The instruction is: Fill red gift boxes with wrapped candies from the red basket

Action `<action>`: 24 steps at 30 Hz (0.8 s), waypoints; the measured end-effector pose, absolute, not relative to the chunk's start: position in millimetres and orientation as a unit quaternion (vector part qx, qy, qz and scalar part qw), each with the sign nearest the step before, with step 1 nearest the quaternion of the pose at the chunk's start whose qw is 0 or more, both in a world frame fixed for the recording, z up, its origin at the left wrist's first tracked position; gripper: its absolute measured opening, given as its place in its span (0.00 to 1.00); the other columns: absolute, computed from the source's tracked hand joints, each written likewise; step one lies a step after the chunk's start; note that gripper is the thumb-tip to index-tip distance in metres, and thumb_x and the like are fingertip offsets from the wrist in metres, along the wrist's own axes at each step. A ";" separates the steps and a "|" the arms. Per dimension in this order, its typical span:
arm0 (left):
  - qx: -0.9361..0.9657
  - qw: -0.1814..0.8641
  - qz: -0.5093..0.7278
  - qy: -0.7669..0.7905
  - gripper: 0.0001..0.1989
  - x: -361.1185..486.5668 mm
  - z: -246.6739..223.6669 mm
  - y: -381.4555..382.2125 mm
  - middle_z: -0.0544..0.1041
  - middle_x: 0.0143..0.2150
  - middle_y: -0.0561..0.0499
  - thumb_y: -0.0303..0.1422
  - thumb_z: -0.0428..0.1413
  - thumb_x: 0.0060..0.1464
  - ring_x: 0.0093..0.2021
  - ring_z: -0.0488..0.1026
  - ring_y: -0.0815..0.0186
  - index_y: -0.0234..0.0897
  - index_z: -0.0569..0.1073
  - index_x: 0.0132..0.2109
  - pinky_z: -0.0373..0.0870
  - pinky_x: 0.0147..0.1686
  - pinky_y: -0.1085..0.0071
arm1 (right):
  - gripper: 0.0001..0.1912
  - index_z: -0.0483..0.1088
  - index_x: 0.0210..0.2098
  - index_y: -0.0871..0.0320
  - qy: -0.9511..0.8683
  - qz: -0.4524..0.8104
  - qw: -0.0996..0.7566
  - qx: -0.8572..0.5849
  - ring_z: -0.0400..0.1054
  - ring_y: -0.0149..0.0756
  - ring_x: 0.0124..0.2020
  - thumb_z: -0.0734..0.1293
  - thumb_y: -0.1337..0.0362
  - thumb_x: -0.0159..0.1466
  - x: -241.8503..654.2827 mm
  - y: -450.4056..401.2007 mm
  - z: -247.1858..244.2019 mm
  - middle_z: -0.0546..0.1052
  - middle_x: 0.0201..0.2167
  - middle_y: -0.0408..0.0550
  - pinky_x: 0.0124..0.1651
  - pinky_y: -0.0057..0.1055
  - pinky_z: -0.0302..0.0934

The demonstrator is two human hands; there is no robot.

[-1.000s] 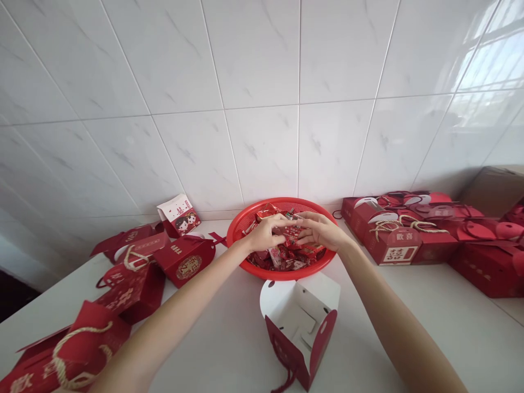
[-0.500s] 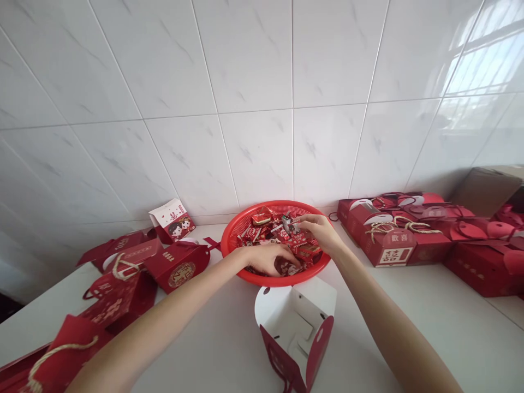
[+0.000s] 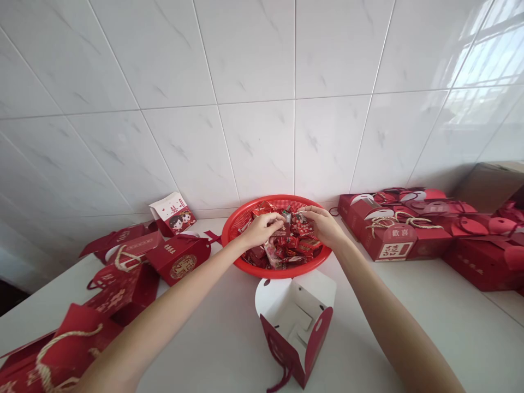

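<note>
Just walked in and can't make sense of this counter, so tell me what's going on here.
A person has both bare hands over a red plastic basket heaped with red wrapped sweets. The left hand and right hand nearly meet above the pile, the right's fingertips at a red packet. An open gift box stands on the white counter in front, and red rope-handled gift boxes lie on both sides.

Left hand (image 3: 262, 230) and right hand (image 3: 322, 226) just apart, palms down, both curled into loose pinches
</note>
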State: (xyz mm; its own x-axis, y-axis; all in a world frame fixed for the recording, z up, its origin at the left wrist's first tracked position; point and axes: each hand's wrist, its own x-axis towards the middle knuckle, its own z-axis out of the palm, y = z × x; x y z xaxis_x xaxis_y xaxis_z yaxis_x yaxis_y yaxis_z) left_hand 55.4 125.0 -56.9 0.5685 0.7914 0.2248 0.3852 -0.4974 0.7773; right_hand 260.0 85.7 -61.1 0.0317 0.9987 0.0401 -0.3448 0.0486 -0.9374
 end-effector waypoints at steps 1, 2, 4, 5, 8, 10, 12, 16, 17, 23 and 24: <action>0.797 0.370 0.300 0.370 0.13 54.4 -57.0 127.0 0.82 0.42 0.48 0.37 0.53 0.59 0.35 0.78 0.62 0.38 0.78 0.46 0.73 0.33 0.70 | 0.06 0.75 0.28 0.56 -0.407 0.564 0.592 -0.407 0.69 0.32 0.26 0.74 0.65 0.50 259.8 85.4 -60.9 0.76 0.26 0.43 0.30 0.29 0.65; 0.783 0.390 0.304 0.377 0.14 53.3 -57.2 128.7 0.81 0.45 0.47 0.36 0.53 0.58 0.37 0.79 0.62 0.38 0.78 0.48 0.74 0.34 0.69 | 0.07 0.75 0.29 0.56 -0.407 0.565 0.586 -0.415 0.68 0.31 0.26 0.74 0.65 0.50 259.8 85.1 -60.7 0.76 0.25 0.43 0.29 0.28 0.65; 0.769 0.419 0.307 0.372 0.16 51.5 -58.1 131.3 0.80 0.49 0.47 0.32 0.55 0.54 0.45 0.78 0.60 0.40 0.77 0.50 0.76 0.40 0.68 | 0.09 0.75 0.31 0.56 -0.417 0.561 0.575 -0.424 0.69 0.31 0.26 0.74 0.66 0.49 260.3 84.6 -60.9 0.76 0.26 0.42 0.27 0.27 0.63; 0.769 0.424 0.314 0.361 0.19 50.9 -58.8 132.2 0.80 0.51 0.47 0.30 0.56 0.52 0.49 0.78 0.58 0.40 0.76 0.52 0.76 0.43 0.67 | 0.11 0.76 0.32 0.56 -0.427 0.558 0.571 -0.423 0.69 0.31 0.26 0.75 0.67 0.48 260.8 84.4 -61.1 0.77 0.26 0.42 0.27 0.26 0.63; 0.774 0.411 0.359 0.321 0.25 50.8 -61.3 133.9 0.77 0.56 0.43 0.27 0.60 0.47 0.57 0.74 0.56 0.39 0.74 0.55 0.75 0.50 0.64 | 0.17 0.76 0.35 0.56 -0.453 0.554 0.568 -0.407 0.70 0.31 0.26 0.75 0.70 0.45 261.9 84.1 -62.1 0.78 0.27 0.41 0.27 0.26 0.63; 0.770 0.389 0.394 0.316 0.24 51.1 -62.2 134.5 0.78 0.55 0.43 0.28 0.62 0.46 0.55 0.75 0.56 0.37 0.74 0.53 0.75 0.52 0.61 | 0.18 0.75 0.36 0.57 -0.451 0.556 0.571 -0.402 0.71 0.32 0.27 0.77 0.70 0.44 261.8 83.9 -62.3 0.78 0.27 0.42 0.28 0.27 0.64; 0.763 0.375 0.425 0.312 0.18 51.3 -62.1 134.6 0.80 0.50 0.44 0.31 0.63 0.46 0.52 0.77 0.58 0.36 0.75 0.47 0.75 0.52 0.60 | 0.19 0.76 0.35 0.58 -0.437 0.561 0.577 -0.403 0.73 0.33 0.28 0.78 0.71 0.43 261.1 83.8 -61.7 0.79 0.27 0.44 0.31 0.29 0.66; 0.771 0.343 0.454 0.284 0.04 50.5 -60.2 133.1 0.78 0.48 0.46 0.31 0.59 0.48 0.46 0.77 0.61 0.37 0.75 0.34 0.77 0.46 0.64 | 0.18 0.76 0.30 0.59 -0.415 0.582 0.587 -0.381 0.75 0.35 0.31 0.81 0.69 0.41 261.1 82.7 -58.5 0.80 0.28 0.46 0.37 0.31 0.69; 0.778 0.326 0.456 0.282 0.02 50.3 -59.7 132.4 0.77 0.49 0.46 0.30 0.58 0.49 0.45 0.77 0.62 0.37 0.75 0.32 0.77 0.43 0.66 | 0.17 0.76 0.29 0.59 -0.417 0.588 0.585 -0.373 0.75 0.35 0.32 0.81 0.68 0.41 261.6 82.2 -57.6 0.80 0.28 0.46 0.38 0.31 0.69; 0.813 0.289 0.430 0.267 0.07 52.3 -57.3 127.0 0.76 0.49 0.47 0.29 0.56 0.52 0.39 0.76 0.66 0.39 0.79 0.34 0.76 0.39 0.68 | 0.18 0.76 0.29 0.58 -0.443 0.630 0.547 -0.328 0.75 0.34 0.33 0.82 0.68 0.40 262.3 80.6 -55.9 0.80 0.29 0.43 0.42 0.31 0.69; 0.822 0.289 0.420 0.255 0.08 53.3 -57.4 126.1 0.76 0.48 0.47 0.29 0.56 0.53 0.39 0.76 0.66 0.39 0.80 0.35 0.77 0.39 0.68 | 0.18 0.76 0.30 0.58 -0.449 0.637 0.536 -0.324 0.74 0.33 0.32 0.82 0.68 0.40 261.7 80.6 -56.3 0.80 0.29 0.43 0.41 0.31 0.69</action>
State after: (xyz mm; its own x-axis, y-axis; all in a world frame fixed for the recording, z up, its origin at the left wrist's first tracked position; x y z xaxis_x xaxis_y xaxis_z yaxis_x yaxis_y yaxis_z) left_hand 53.3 126.1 -57.4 0.5168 0.6619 0.5429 0.1771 -0.7031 0.6886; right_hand 261.7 80.6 -56.3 -0.2144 0.9744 0.0679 -0.3919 -0.0221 -0.9198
